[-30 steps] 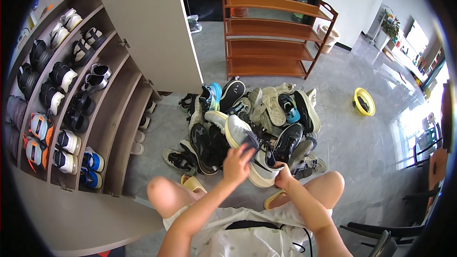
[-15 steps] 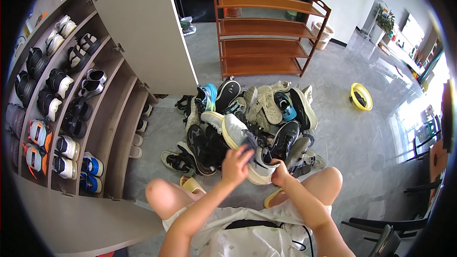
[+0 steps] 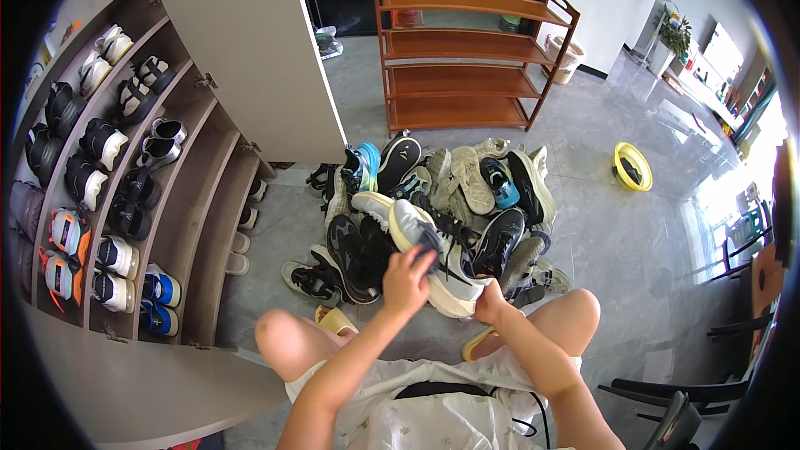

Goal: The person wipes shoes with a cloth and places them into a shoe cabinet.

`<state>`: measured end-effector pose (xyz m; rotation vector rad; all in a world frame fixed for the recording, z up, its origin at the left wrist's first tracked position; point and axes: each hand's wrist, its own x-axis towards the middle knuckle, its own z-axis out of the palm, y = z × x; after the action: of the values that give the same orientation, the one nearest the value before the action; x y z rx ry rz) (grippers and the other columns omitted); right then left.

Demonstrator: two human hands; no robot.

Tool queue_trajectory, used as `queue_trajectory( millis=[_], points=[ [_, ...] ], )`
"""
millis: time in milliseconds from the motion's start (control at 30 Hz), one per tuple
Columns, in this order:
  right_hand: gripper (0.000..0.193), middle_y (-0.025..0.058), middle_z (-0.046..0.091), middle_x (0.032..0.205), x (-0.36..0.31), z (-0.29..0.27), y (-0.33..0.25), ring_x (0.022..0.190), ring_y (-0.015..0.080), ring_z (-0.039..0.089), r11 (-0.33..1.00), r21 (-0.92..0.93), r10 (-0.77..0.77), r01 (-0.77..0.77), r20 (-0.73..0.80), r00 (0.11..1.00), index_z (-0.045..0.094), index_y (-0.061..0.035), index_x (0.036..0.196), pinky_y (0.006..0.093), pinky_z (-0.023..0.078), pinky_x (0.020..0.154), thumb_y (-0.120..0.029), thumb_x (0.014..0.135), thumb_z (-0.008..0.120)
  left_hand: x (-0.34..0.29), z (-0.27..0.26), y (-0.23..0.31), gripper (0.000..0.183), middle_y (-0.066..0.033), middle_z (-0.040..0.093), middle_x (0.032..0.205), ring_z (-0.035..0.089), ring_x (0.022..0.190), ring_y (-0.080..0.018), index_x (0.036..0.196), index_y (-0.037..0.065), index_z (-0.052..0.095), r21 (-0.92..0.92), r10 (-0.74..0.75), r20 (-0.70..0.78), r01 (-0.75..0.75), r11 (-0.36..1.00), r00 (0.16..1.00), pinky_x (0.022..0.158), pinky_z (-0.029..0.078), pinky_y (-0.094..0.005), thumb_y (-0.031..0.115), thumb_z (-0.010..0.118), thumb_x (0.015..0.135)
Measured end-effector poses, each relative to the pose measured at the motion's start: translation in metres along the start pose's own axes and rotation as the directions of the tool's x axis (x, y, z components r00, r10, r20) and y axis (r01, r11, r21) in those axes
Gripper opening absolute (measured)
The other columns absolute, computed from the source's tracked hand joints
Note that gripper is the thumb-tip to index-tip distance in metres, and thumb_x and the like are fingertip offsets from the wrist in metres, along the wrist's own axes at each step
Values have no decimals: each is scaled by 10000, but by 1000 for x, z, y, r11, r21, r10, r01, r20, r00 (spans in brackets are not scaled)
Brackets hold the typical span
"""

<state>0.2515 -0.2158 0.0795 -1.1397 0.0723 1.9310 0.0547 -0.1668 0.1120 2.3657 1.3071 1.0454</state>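
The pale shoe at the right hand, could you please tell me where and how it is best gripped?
The pale shoe is probably best gripped at the heel end, from the near right, as the right hand does: its toe points away and leftward, while the left hand holds a dark item over the front part.

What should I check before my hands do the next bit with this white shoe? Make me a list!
1. Right hand gripping the white shoe by its heel end: ok.
2. Left hand holding the dark thing at the shoe: ok, though what it is looks too blurry to say.
3. White shoe lifted off the shoe pile: cannot tell, the two overlap in this view.
4. Pile sorted neatly into pairs: not ok, the shoes lie jumbled.
5. Cabinet door open: ok.
6. Yellow basin close by: not ok, it sits off to the right, beyond the pile.
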Motion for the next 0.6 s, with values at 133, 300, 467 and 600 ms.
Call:
queue_trajectory(
  millis=[133,300,467,600],
  points=[
    [521,129,625,1239,10,-19,-7,1159,325,579,995,97,2,-11,96,995,606,-53,1225,479,424,1031,-348,884,346,-17,-7,35,503,-68,583,1214,549,956,-311,1148,188,672,-157,135,77,-121,980,988,831,503,-392,32,621,673],
    [515,143,630,1225,11,-9,-2,1128,341,594,998,68,-22,15,95,995,612,-50,1216,478,427,1030,-350,879,365,-16,-22,28,478,-50,603,1190,557,918,-300,1079,171,699,-157,236,84,-221,963,968,790,507,-372,19,613,633],
    [466,137,637,1221,15,-5,8,1119,315,594,999,49,-6,3,65,998,634,-38,1178,446,415,1040,-310,849,446,12,-33,-27,484,-54,600,1175,555,921,-308,1081,157,699,89,108,-118,-98,991,987,782,508,-390,4,606,631],
    [435,136,649,1193,9,3,15,1117,303,591,998,-57,-10,12,31,999,649,-27,1139,436,408,1039,-273,835,459,10,-33,-44,501,-64,587,1187,545,921,-320,1110,157,687,175,-6,-165,35,984,986,785,506,-405,7,640,634]
  ],
)
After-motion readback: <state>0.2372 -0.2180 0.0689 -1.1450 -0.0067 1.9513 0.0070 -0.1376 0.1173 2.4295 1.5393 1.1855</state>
